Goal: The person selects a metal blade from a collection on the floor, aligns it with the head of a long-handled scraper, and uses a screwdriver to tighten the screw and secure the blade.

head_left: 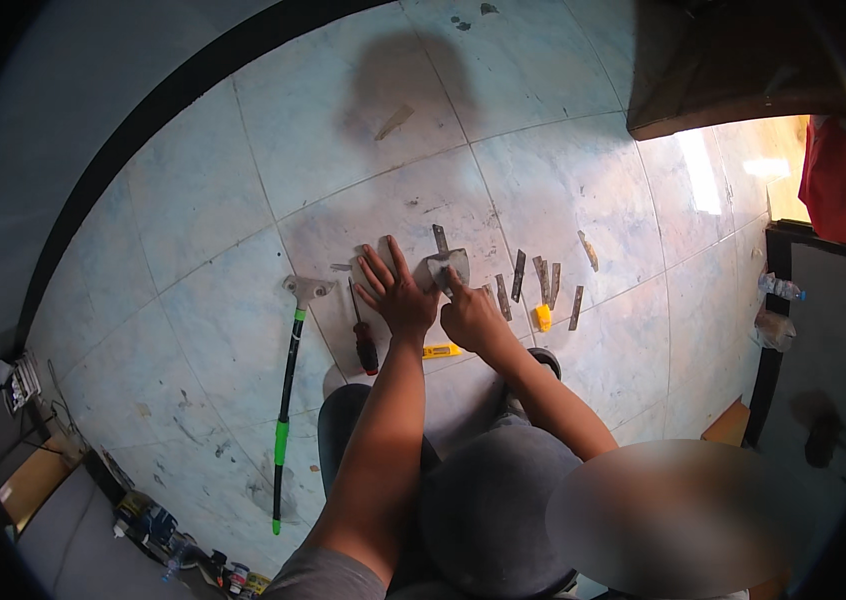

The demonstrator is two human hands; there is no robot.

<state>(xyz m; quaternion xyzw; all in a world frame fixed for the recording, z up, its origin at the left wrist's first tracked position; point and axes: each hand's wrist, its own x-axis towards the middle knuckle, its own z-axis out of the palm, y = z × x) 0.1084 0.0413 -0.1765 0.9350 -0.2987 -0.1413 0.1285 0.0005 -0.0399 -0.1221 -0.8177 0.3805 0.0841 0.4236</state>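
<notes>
My left hand (404, 302) lies flat on the tiled floor, fingers spread, with nothing in it. Close beside its thumb is a small grey fan-shaped plate (437, 267), like a scraper head cover. A dark narrow blade (440, 237) sticks out from its far edge. My right hand (474, 318) presses the plate with its outstretched index finger; its other fingers are curled, and its thumb is hidden. Left of my left hand lies a screwdriver (364, 335) with a dark and red handle. A yellow utility knife (440, 352) shows between my forearms.
Several loose blades (519, 275) and a yellow plastic piece (543, 318) lie to the right. A long green-and-black handled scraper (289, 380) rests at left. My knee (343, 420) is close behind. A brown furniture edge (733, 112) stands far right; bottles and cans (238, 577) sit lower left.
</notes>
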